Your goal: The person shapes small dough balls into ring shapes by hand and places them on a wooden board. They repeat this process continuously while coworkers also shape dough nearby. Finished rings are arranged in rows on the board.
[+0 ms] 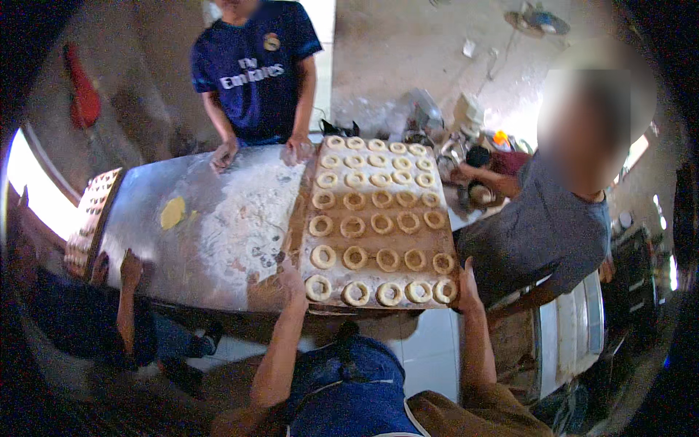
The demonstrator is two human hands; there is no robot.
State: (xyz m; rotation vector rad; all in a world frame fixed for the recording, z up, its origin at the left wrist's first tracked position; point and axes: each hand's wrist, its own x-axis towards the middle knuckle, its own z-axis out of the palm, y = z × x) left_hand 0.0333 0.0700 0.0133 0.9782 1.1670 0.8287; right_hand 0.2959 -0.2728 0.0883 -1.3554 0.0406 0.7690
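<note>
A large flat tray [368,242] carries rows of pale dough rings [388,260], on a brown, flour-dusted surface. At the tray's near left corner is my left hand [293,285], its fingers along the edge. My right hand [468,288] grips the near right corner, thumb up at the side. The fingers under the tray are hidden from sight. Left of the tray, loose white flour [244,211] covers part of the metal table [156,240], and a flat yellow piece of dough [173,213] lies there.
Across the table a person in a dark blue shirt [262,65] rests both hands on it. A person in grey [539,218] stands close by the tray's right side. Someone at the left has hands by another filled tray [93,218]. White cabinet [571,320] stands lower right.
</note>
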